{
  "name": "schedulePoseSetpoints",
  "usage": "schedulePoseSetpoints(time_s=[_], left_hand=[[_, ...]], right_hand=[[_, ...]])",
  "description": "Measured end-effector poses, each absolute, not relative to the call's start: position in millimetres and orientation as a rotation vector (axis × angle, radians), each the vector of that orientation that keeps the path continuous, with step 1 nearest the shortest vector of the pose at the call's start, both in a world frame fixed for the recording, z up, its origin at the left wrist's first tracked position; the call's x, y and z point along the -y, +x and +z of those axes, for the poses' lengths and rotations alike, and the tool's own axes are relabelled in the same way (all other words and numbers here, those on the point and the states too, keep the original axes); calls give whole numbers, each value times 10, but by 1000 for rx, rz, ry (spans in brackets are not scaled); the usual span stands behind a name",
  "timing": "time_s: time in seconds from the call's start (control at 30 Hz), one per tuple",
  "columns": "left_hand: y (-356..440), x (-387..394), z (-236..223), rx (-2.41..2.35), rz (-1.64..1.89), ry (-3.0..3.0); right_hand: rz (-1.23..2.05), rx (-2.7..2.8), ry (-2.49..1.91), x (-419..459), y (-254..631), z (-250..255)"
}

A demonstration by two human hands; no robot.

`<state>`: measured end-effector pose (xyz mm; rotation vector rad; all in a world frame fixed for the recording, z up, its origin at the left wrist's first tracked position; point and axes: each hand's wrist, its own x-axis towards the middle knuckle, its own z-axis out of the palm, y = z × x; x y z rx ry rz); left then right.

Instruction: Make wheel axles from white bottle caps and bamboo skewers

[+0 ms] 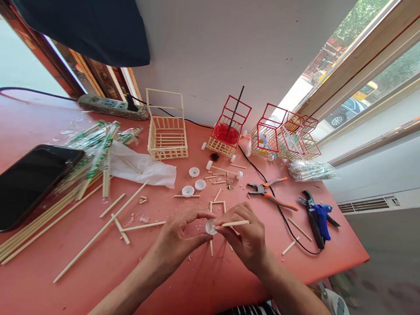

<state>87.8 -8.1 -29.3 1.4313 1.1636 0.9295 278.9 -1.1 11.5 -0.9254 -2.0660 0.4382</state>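
Note:
Between the thumb and forefinger of my left hand (pixel 185 232) is a white plastic bottle cap (pixel 210 227), its hollow side facing up. My right hand (pixel 244 234) pinches a short wooden stick (pixel 234 223), and the end of the stick meets the cap's middle, partly hidden by fingers. Beneath and just beyond my hands lies a small frame of sticks (pixel 218 202) on the table. Past it are loose bottle caps (pixel 188 191) and an axle stick (pixel 225 169) with a cap on each end.
Behind stand a plain stick cart (pixel 168 140) and a red-trimmed cart (pixel 226 131) holding a red bowl. At right lie orange-handled pliers (pixel 272 192) and a blue glue gun (pixel 323 218) with its cord. Wrapped chopsticks (pixel 106 162) and a phone (pixel 33 181) are at left.

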Motion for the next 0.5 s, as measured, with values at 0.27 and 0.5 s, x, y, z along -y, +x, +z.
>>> schedulePoseSetpoints(time_s=[0.27, 0.5], left_hand=[[871, 82, -298, -1159, 902, 1449], [872, 90, -298, -1158, 896, 1453]], right_hand=[[438, 2075, -928, 8, 2790, 113], [452, 2066, -925, 10, 2785, 117]])
